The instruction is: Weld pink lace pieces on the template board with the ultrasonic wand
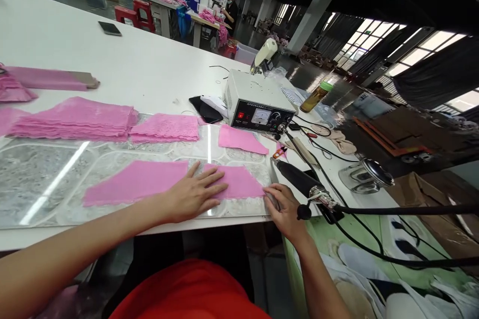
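My left hand [194, 193] lies flat with its fingers spread, across the meeting edges of two pink fabric pieces. The larger fabric piece [136, 180] reaches out to the left; the smaller fabric piece [241, 182] is partly under the fingertips. At the smaller piece's right corner, my right hand [285, 212] has thumb and index finger closed on the cloth. Both pieces rest on a glossy grey marble-patterned board [48, 179]. Behind them are a tall pink fabric stack [78, 119], a lower stack [166, 128] and a single pink piece [242, 139].
A black handheld tool [295, 177] with a cable lies right of my right hand, near orange snips [280, 151]. Behind stands a control box [258, 102]. A glass jar [362, 177], a bottle [316, 97] and a phone [110, 28] are farther out. Someone sits at a distant sewing machine.
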Motion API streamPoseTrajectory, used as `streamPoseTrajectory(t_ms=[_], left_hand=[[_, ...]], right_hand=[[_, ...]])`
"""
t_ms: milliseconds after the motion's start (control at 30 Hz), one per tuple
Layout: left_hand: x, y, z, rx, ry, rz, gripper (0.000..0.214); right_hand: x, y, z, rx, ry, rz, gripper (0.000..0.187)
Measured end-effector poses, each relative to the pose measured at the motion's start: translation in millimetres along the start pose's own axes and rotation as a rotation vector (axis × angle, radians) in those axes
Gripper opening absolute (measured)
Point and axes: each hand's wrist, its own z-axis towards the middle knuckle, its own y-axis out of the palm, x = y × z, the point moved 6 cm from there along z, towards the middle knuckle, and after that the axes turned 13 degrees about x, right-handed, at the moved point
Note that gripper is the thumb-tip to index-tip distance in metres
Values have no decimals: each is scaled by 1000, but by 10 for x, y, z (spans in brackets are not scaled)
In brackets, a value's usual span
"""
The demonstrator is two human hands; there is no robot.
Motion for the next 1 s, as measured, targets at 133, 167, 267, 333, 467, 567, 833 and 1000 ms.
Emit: streamPoseTrajectory(t_ms=[133,167,267,333,467,567,833,1000], left_hand=[[8,-12,-24,1,17,29,47],[11,-13,-25,-3,22,35,48],[16,-13,-25,5,30,41,47],[14,-16,-26,31,29,36,46],[9,-20,-22,53,41,17,46],[2,-33,-2,41,47,10,45],[145,24,195,-10,89,-33,45],[302,132,433,-73,132,-106,46]], right_hand=[[13,54,15,-1,-10,10,15],[15,64,23,0,-17,13,15],[30,67,42,27,-37,0,16],[46,54,41,52,-47,-35,17],[60,35,2,49,-69,-93,18],[64,12,-37,35,-56,-88,21],[36,-23,-110,91,-67,-21,25],[35,-14,-138,160,-37,-34,23]])
